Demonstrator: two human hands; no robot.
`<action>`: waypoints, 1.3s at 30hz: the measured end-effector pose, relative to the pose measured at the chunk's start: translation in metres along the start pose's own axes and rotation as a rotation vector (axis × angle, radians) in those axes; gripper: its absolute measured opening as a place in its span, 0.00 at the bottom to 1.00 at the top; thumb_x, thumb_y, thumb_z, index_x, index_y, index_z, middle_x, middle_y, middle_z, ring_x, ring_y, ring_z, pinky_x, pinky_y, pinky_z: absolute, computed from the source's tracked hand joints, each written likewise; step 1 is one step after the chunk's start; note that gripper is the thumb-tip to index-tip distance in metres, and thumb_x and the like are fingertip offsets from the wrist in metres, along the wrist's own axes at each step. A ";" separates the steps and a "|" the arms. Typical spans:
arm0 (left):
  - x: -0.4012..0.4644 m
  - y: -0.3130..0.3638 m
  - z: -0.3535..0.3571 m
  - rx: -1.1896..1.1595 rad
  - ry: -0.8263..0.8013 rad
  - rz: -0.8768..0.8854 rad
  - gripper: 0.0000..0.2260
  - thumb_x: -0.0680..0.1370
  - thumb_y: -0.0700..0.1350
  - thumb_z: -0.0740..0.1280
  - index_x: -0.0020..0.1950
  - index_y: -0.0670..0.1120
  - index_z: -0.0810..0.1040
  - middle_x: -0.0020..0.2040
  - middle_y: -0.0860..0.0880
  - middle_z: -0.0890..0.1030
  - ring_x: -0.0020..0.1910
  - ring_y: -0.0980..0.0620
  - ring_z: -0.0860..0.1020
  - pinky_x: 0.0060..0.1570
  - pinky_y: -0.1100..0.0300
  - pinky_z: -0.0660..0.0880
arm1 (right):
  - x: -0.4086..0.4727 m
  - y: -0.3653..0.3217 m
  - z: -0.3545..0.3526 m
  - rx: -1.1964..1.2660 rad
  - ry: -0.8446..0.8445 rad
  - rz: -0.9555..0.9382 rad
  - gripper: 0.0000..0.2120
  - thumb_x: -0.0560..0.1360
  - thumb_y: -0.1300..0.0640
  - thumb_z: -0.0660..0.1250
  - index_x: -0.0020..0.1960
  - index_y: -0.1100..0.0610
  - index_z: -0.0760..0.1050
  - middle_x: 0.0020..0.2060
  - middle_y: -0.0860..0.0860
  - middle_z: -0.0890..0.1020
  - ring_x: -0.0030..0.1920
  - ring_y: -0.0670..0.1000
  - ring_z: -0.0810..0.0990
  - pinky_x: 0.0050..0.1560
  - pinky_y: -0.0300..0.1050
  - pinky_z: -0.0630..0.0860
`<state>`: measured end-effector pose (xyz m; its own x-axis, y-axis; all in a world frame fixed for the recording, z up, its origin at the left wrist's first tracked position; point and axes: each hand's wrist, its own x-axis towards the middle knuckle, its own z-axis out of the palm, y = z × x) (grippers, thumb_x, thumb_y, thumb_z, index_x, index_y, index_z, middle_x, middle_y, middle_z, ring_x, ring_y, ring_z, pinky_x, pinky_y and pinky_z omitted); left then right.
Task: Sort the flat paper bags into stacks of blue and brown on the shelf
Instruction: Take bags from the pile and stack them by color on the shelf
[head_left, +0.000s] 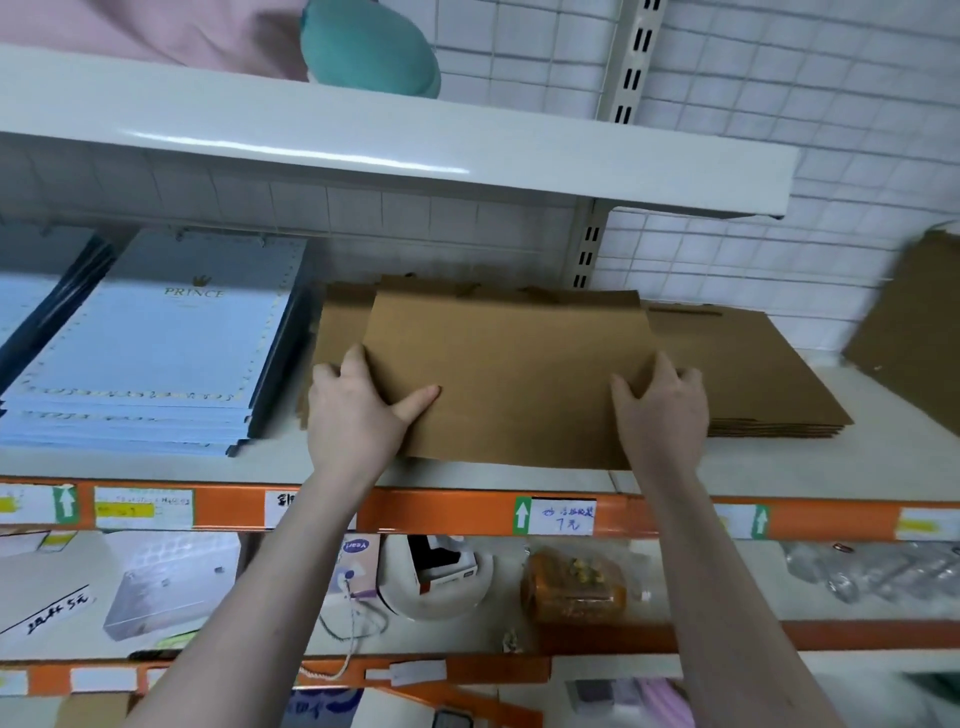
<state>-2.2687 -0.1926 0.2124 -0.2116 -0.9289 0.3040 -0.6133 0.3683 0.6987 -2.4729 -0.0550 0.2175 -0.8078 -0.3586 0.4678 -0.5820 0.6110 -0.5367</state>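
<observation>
Nearest to the camera, two bare forearms reach up to the shelf (467, 480). The left hand (358, 410) holds the left edge of a brown bag (509, 379): the thumb lies on top and the fingers curl around the side. The right hand (662, 408) holds the right edge in the same way, thumb on top, fingers around the edge. The bag is flat and lies over a brown pile (337, 332), with its front edge near the shelf lip. I think it is light and quite stiff, but thin paper can bend or crease in the middle, so a grip on both side edges seems good. The surface looks smooth, so it may slide on the pile. Right of it is a second brown stack (753, 374). On the left lies the blue stack (156, 343), well apart. Behind is a white grid wall (779, 93).
</observation>
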 end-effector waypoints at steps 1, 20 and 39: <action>-0.004 0.007 0.005 0.001 -0.006 -0.004 0.40 0.66 0.61 0.73 0.71 0.42 0.66 0.59 0.36 0.71 0.59 0.36 0.71 0.58 0.47 0.70 | 0.003 0.007 -0.003 -0.014 0.000 0.003 0.23 0.77 0.49 0.64 0.67 0.61 0.68 0.57 0.59 0.73 0.56 0.56 0.73 0.56 0.48 0.71; -0.075 0.195 0.188 0.103 -0.039 -0.047 0.38 0.69 0.61 0.71 0.72 0.43 0.64 0.57 0.38 0.70 0.59 0.36 0.70 0.58 0.48 0.69 | 0.148 0.222 -0.052 -0.036 -0.093 0.082 0.17 0.76 0.50 0.63 0.58 0.62 0.74 0.55 0.61 0.75 0.58 0.61 0.71 0.57 0.53 0.69; -0.039 0.218 0.247 0.247 -0.102 -0.080 0.30 0.76 0.57 0.64 0.71 0.41 0.64 0.64 0.38 0.69 0.63 0.38 0.68 0.61 0.50 0.65 | 0.217 0.236 -0.015 -0.165 -0.226 -0.019 0.18 0.78 0.50 0.60 0.58 0.63 0.73 0.57 0.62 0.75 0.58 0.62 0.71 0.55 0.50 0.68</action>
<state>-2.5821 -0.0858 0.1932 -0.2229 -0.9584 0.1782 -0.7958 0.2845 0.5346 -2.7840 0.0223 0.2029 -0.8081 -0.5079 0.2985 -0.5890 0.7025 -0.3995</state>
